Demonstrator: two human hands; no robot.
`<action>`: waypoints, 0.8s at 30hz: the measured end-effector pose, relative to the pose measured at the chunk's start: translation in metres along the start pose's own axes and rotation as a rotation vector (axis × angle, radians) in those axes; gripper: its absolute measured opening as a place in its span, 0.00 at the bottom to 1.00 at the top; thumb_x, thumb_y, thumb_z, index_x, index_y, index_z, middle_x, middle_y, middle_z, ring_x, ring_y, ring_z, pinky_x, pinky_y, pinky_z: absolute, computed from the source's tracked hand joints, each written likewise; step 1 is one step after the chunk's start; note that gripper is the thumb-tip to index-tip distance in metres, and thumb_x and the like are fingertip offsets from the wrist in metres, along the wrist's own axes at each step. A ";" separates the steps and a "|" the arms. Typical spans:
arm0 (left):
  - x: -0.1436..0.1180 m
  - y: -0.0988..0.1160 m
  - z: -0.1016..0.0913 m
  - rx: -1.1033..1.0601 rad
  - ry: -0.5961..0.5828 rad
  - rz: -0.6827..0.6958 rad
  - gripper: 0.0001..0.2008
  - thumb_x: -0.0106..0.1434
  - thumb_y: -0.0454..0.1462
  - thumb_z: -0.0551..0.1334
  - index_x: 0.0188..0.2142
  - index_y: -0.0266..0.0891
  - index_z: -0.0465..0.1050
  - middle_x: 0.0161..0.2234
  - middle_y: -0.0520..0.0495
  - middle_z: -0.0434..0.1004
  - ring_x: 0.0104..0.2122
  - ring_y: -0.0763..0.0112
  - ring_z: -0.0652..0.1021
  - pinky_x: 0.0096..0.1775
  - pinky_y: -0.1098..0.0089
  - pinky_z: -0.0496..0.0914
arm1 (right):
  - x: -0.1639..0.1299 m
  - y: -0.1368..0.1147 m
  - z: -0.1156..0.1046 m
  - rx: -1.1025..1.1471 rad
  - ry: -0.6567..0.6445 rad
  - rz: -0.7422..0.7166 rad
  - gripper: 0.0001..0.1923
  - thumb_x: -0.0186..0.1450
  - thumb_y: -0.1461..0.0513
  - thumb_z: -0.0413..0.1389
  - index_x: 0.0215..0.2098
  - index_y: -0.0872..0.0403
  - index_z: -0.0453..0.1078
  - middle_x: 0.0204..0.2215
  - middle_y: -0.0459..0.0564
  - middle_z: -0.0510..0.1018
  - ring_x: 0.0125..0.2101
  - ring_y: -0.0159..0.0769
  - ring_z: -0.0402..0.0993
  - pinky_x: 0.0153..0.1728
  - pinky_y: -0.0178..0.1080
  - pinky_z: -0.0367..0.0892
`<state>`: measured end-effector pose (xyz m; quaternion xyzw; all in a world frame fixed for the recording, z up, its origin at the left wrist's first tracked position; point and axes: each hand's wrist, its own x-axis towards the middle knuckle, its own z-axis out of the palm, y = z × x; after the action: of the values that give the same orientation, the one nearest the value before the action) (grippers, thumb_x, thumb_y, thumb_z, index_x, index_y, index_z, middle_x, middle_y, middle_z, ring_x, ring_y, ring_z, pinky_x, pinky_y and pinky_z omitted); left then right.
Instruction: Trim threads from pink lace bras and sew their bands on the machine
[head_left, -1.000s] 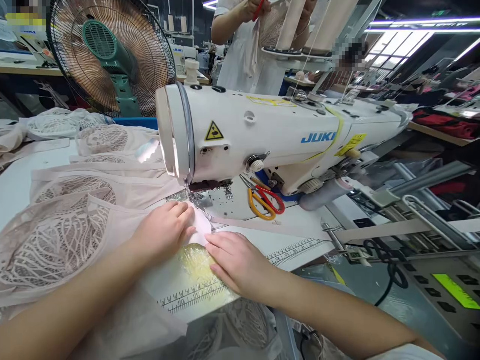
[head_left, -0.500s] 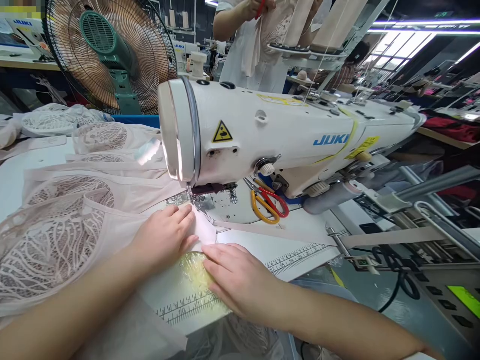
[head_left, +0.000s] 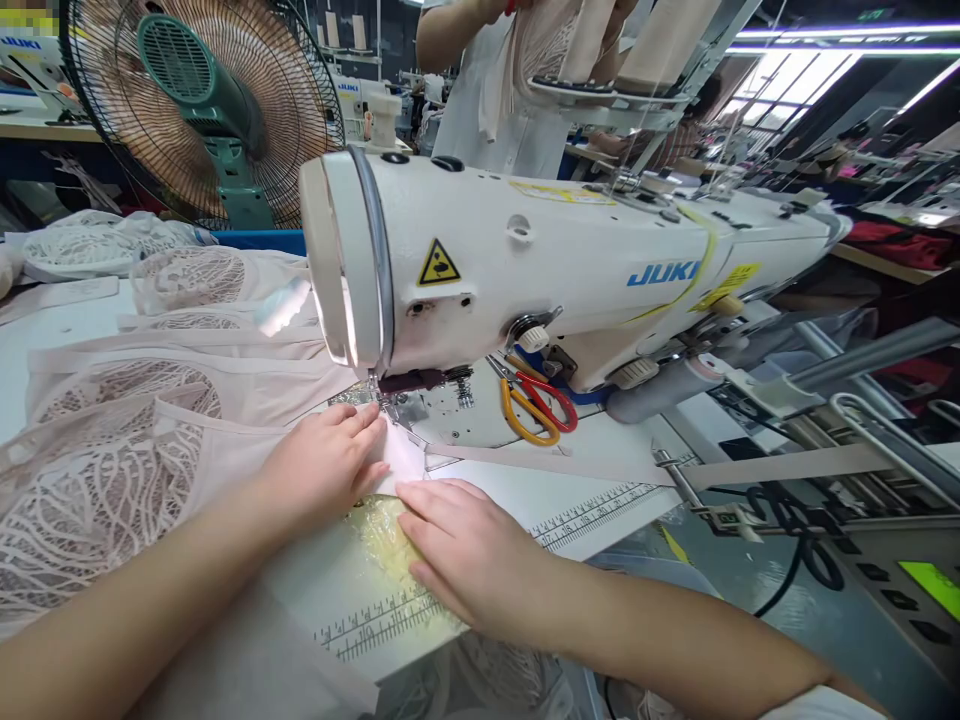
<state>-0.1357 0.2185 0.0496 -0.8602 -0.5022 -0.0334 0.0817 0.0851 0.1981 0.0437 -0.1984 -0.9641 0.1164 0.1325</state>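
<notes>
A strip of pale pink fabric (head_left: pixel 401 455) lies under the needle end of a white JUKI sewing machine (head_left: pixel 480 260). My left hand (head_left: pixel 322 465) presses its curved fingers onto that cloth close to the presser foot, thumb toward the right. Closer to the table edge, my right hand (head_left: pixel 465 545) has its fingers together on the near end of the fabric, which it appears to pinch. Under and between my hands is a yellowish patch (head_left: pixel 382 540) covered with clear film. Left of my left hand, pale pink lace garments (head_left: pixel 112 480) spread over the table.
Red- and yellow-handled scissors (head_left: pixel 534 400) lie on the machine bed. A narrow band (head_left: pixel 787 467) runs from the metal guide at right toward the needle. Behind stand a fan (head_left: pixel 199 110) and a person holding lace pieces (head_left: pixel 540 60). Ruler marks (head_left: pixel 382 620) line the table's front.
The view has shifted slightly, so the machine and fan sit a little further left. Both hands keep nearly the same place on the fabric. The person behind has moved the lace pieces slightly.
</notes>
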 end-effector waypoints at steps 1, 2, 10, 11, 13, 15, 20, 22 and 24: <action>0.001 -0.001 -0.002 0.009 0.005 0.012 0.21 0.64 0.43 0.54 0.49 0.30 0.72 0.53 0.36 0.72 0.44 0.52 0.74 0.44 0.56 0.71 | 0.002 0.000 0.001 -0.005 0.012 0.003 0.16 0.65 0.61 0.50 0.47 0.63 0.68 0.54 0.63 0.69 0.54 0.47 0.64 0.54 0.49 0.62; 0.000 -0.001 -0.003 0.028 0.027 0.026 0.19 0.64 0.42 0.54 0.48 0.31 0.72 0.53 0.36 0.72 0.45 0.52 0.74 0.44 0.55 0.71 | 0.005 0.000 0.002 -0.010 0.023 0.011 0.16 0.65 0.61 0.50 0.47 0.63 0.68 0.54 0.64 0.69 0.54 0.48 0.64 0.54 0.50 0.62; -0.028 0.028 -0.007 0.028 0.127 0.076 0.20 0.60 0.28 0.49 0.48 0.29 0.73 0.46 0.39 0.78 0.33 0.63 0.78 0.29 0.67 0.73 | 0.025 -0.008 0.015 -0.013 0.035 0.028 0.21 0.62 0.58 0.55 0.48 0.65 0.68 0.48 0.64 0.72 0.53 0.51 0.63 0.57 0.51 0.58; -0.031 0.028 -0.004 0.004 0.107 0.050 0.21 0.59 0.28 0.49 0.50 0.29 0.71 0.48 0.39 0.77 0.33 0.64 0.78 0.29 0.67 0.74 | 0.026 -0.009 0.017 -0.015 0.046 0.029 0.21 0.62 0.57 0.55 0.49 0.65 0.68 0.49 0.64 0.71 0.55 0.51 0.62 0.58 0.51 0.56; -0.034 0.025 -0.001 -0.015 0.074 0.059 0.21 0.59 0.28 0.50 0.51 0.30 0.71 0.50 0.40 0.75 0.33 0.64 0.76 0.32 0.66 0.75 | 0.026 -0.010 0.020 -0.011 0.061 0.030 0.21 0.62 0.57 0.55 0.48 0.64 0.68 0.50 0.64 0.71 0.56 0.51 0.61 0.60 0.51 0.54; -0.035 0.019 0.001 -0.022 0.074 0.098 0.20 0.60 0.29 0.51 0.50 0.32 0.71 0.51 0.41 0.74 0.34 0.63 0.75 0.37 0.63 0.74 | 0.025 -0.010 0.021 0.004 0.066 0.018 0.20 0.62 0.56 0.55 0.47 0.63 0.68 0.50 0.63 0.71 0.56 0.49 0.61 0.60 0.51 0.54; -0.034 0.011 0.000 -0.052 0.108 0.152 0.18 0.63 0.31 0.51 0.49 0.33 0.72 0.52 0.42 0.74 0.38 0.61 0.74 0.40 0.62 0.73 | 0.016 -0.004 0.014 0.041 0.117 -0.055 0.16 0.63 0.59 0.53 0.45 0.62 0.69 0.52 0.61 0.70 0.55 0.46 0.62 0.58 0.48 0.57; -0.034 0.009 -0.001 -0.071 0.103 0.148 0.17 0.64 0.33 0.51 0.50 0.35 0.72 0.52 0.43 0.74 0.38 0.62 0.74 0.40 0.61 0.72 | 0.010 0.001 0.011 0.061 0.166 -0.066 0.14 0.64 0.60 0.52 0.45 0.61 0.69 0.53 0.61 0.70 0.55 0.45 0.63 0.57 0.47 0.59; -0.032 0.007 -0.002 -0.084 0.093 0.150 0.17 0.65 0.34 0.51 0.50 0.36 0.72 0.52 0.44 0.74 0.38 0.62 0.74 0.40 0.61 0.71 | 0.004 0.006 0.008 0.096 0.197 -0.051 0.13 0.66 0.61 0.50 0.43 0.61 0.70 0.52 0.60 0.72 0.54 0.43 0.65 0.55 0.46 0.62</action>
<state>-0.1454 0.1874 0.0463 -0.8955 -0.4304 -0.0880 0.0712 0.0817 0.2036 0.0356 -0.1778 -0.9445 0.1388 0.2389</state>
